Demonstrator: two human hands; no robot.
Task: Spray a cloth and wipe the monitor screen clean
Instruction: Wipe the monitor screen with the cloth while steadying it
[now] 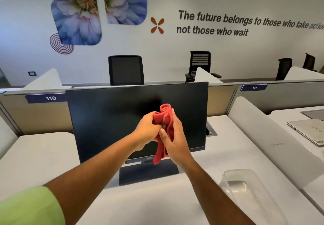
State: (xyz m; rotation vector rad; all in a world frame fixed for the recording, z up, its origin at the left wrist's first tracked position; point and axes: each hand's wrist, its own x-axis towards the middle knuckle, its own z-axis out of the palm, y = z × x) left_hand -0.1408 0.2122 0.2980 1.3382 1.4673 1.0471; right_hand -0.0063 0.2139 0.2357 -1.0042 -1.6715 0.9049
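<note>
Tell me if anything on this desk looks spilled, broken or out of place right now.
Nothing stands out. The monitor stands upright on its base, its dark screen unbroken. Both the left hand and the right hand grip the bunched red cloth before the screen. No spill shows on the desk. No spray bottle is in view.
</note>
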